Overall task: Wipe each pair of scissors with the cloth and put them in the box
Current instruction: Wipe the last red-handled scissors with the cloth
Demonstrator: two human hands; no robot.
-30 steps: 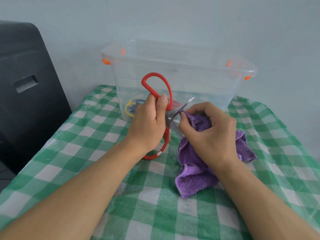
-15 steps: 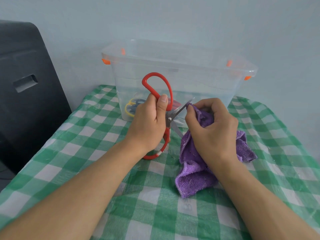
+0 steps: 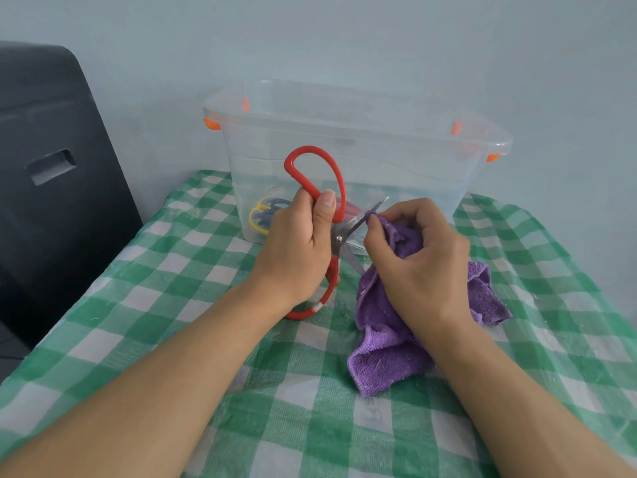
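Two bare forearms showing, no sleeves reaching into view, left hand (image 3: 296, 250) and right hand (image 3: 418, 270) wearing nothing (short, unpainted nails)

No text, label, brand, number or sign can be read. The scissors (image 3: 315, 188) carry a faint stamp on the blade near the pivot, too small and blurred to make out. The tablecloth (image 3: 172, 305) shows a dim grey mark in a white square near the cloth (image 3: 386, 357), also unreadable. The box (image 3: 362, 157) bears no legible marking.
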